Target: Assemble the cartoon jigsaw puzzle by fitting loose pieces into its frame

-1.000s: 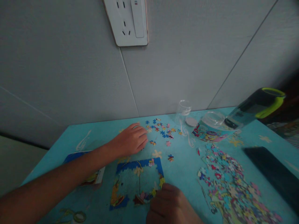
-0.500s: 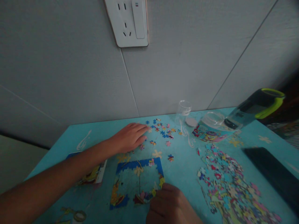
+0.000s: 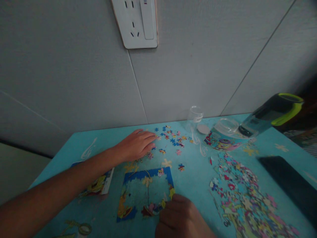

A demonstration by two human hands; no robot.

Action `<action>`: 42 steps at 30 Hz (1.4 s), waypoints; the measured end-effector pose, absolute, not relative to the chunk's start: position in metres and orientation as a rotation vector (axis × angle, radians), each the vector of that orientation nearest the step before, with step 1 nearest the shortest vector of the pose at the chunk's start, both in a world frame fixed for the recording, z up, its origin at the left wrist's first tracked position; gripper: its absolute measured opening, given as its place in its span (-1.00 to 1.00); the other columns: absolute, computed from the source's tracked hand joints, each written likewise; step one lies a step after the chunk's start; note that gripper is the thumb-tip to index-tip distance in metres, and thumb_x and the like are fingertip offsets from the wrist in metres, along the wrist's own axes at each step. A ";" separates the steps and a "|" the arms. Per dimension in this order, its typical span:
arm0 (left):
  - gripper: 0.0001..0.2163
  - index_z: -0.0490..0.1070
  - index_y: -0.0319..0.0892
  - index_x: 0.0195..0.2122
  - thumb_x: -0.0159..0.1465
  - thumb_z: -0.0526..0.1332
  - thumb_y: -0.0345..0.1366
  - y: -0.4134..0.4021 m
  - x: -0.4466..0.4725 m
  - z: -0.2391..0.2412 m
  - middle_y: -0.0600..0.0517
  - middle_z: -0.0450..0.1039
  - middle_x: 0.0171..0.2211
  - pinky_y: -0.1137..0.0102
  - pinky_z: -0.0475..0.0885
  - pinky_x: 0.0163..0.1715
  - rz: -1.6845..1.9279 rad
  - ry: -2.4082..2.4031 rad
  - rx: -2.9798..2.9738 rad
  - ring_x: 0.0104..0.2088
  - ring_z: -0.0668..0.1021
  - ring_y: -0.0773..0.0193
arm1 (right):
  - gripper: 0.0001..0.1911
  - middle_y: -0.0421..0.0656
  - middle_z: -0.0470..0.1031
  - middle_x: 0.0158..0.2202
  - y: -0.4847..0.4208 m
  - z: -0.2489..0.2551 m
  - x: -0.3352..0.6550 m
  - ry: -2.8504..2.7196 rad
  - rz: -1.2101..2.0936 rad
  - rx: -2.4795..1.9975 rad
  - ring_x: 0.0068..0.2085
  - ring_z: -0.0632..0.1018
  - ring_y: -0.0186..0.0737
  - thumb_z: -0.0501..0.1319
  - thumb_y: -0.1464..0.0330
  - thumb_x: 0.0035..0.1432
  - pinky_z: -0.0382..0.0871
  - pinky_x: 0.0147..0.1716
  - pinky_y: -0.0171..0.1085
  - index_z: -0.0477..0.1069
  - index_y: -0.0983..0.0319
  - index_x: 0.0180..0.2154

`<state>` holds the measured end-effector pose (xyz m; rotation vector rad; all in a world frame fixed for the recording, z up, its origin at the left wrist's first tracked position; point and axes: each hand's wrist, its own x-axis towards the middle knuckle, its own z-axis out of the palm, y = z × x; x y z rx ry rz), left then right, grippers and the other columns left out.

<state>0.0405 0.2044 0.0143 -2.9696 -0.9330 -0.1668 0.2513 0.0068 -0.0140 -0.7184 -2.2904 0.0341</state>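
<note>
"Since a second ago, the person's bare left hand (image 3: 136,145) is slightly farther left, its fingers straighter, and small multicoloured jigsaw pieces (image 3: 150,155) now show beside its thumb."

"Is it gripping any?"

"Its fingers look stretched out, thumb apart, low over the turquoise tabletop (image 3: 195,185). With the palm hidden, I can't tell whether they touch a piece."

"And the other?"

"Bare right hand (image 3: 182,215) stays curled, knuckles up, at the lower right of the square, blue-edged cardboard puzzle border (image 3: 152,173). I can't tell whether its fingertips hold anything."

"Where are the remaining pieces?"

"One loose scatter of blue, pink and yellow pieces (image 3: 173,142) lies just right of the left fingertips; a dense multicoloured heap (image 3: 244,198) spreads between the border and a flat, dark rectangular slab (image 3: 287,181)."
</note>
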 end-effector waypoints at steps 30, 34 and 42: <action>-0.50 0.22 -0.17 0.35 0.53 -0.07 -0.01 0.219 0.085 0.006 -0.14 0.21 0.38 0.13 0.19 0.30 -0.059 -0.815 -2.907 0.36 0.29 0.05 | -0.65 -0.33 0.24 -0.67 0.006 -0.012 0.247 -2.151 0.116 -0.739 -0.59 0.16 -0.38 0.14 0.54 0.20 0.02 -0.56 -0.26 0.19 0.22 -0.61; -0.50 0.23 -0.14 0.34 0.52 -0.06 0.02 0.213 0.074 0.007 -0.13 0.24 0.36 0.06 0.17 0.30 -0.025 -0.768 -2.883 0.34 0.32 0.00 | -0.64 -0.33 0.25 -0.66 0.006 -0.014 0.249 -2.229 0.155 -0.767 -0.58 0.19 -0.38 0.14 0.50 0.25 0.04 -0.55 -0.24 0.21 0.21 -0.59; -0.54 0.41 -0.25 0.15 0.48 0.02 0.01 0.199 0.086 0.020 -0.23 0.48 0.08 -0.03 0.24 0.22 0.001 -0.687 -2.811 0.13 0.47 -0.08 | -0.64 -0.33 0.24 -0.65 0.008 -0.013 0.250 -2.341 0.051 -0.728 -0.58 0.24 -0.38 0.15 0.48 0.30 -0.03 -0.54 -0.22 0.22 0.21 -0.57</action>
